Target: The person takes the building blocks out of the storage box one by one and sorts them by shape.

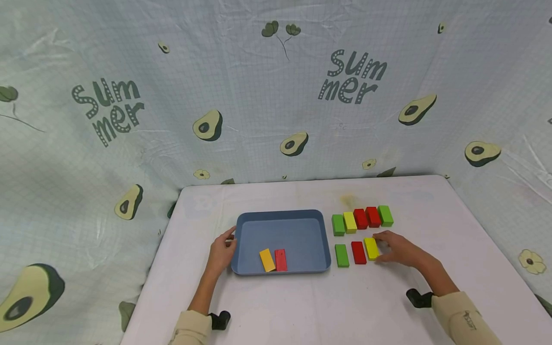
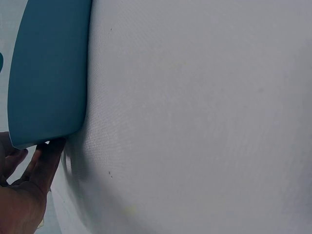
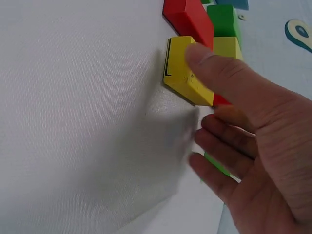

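Note:
At the left end of a blue-grey tray (image 1: 284,230), my left hand (image 1: 222,249) rests with its fingers against the outer wall. In the left wrist view, the hand (image 2: 27,195) touches the tray's end corner (image 2: 48,73); part of it is cut off. Inside the tray lie an orange-yellow block (image 1: 267,260) and a red block (image 1: 281,260). My right hand (image 1: 401,249) is beside a yellow block (image 1: 371,248), thumb and fingers spread around its right end. In the right wrist view, the thumb overlaps this yellow block (image 3: 183,68) while the other fingers bend loosely, apart from it.
Left of the yellow block lie a red block (image 1: 358,252) and a green block (image 1: 342,256). Behind them stands a row of several blocks, including a yellow one (image 1: 350,222) and a green one (image 1: 385,215). A patterned cloth (image 1: 258,96) hangs behind the white table (image 1: 302,311).

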### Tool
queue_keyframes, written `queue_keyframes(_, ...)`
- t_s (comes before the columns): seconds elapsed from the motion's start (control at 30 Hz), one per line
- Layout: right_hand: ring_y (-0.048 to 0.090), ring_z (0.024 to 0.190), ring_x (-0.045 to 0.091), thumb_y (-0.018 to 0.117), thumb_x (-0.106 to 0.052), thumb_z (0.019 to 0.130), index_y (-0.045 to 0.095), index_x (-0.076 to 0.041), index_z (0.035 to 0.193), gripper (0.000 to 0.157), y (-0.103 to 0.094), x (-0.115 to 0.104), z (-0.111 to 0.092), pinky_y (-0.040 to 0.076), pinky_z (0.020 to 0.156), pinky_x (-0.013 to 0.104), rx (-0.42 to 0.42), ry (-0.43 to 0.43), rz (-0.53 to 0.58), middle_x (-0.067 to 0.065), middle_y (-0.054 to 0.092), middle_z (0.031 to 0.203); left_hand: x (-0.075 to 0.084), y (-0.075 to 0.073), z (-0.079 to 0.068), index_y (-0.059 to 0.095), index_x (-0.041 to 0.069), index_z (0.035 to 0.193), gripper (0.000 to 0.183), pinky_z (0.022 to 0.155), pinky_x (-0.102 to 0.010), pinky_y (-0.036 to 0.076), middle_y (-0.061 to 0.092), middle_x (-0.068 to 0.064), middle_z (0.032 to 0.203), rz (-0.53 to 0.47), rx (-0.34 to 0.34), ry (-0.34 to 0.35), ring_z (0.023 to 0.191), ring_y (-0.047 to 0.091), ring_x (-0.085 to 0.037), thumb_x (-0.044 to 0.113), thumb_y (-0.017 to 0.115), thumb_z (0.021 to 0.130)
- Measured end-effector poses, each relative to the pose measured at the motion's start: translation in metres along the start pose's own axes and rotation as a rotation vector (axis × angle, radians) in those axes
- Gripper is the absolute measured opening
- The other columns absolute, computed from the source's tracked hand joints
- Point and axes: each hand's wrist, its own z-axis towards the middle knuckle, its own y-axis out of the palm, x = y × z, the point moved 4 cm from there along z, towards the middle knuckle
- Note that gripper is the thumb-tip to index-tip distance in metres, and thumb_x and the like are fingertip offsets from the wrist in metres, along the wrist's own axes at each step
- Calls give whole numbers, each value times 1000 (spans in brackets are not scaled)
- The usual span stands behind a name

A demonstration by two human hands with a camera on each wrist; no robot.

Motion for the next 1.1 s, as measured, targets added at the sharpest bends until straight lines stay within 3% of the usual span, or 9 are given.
queue_keyframes(0.2,40,120,43,78,-30,77,47,2,134,73,-7,-7,2,41,89,57,108,-6,32,25,46,132,2,-2,-1,50,1,135,43,75,-41,50,59,-21,109,-7,-1,3,97,61,-33,2,53,92)
queue_keyframes(0.4,49,112,40,75,-21,81,51,0,130,59,-15,-21,6,45,85,53,218,-121,92,20,53,125,3,-2,-1,50,1,135,44,75,-41,50,59,-21,110,-6,-1,7,96,62,-33,2,53,92)
queue_keyframes(0.73,54,107,35,73,-22,83,52,0,125,52,-11,-40,12,48,83,50,289,-246,205,17,56,120,1,-1,-2,50,2,136,43,75,-41,50,59,-22,111,-13,1,13,96,62,-33,3,53,92)
queue_keyframes(1.1,53,108,35,72,-16,84,52,-2,126,48,-7,-57,19,47,84,49,299,-303,240,15,56,122,1,0,-1,50,2,135,43,76,-41,50,59,-21,110,-9,7,9,96,62,-33,3,53,92)
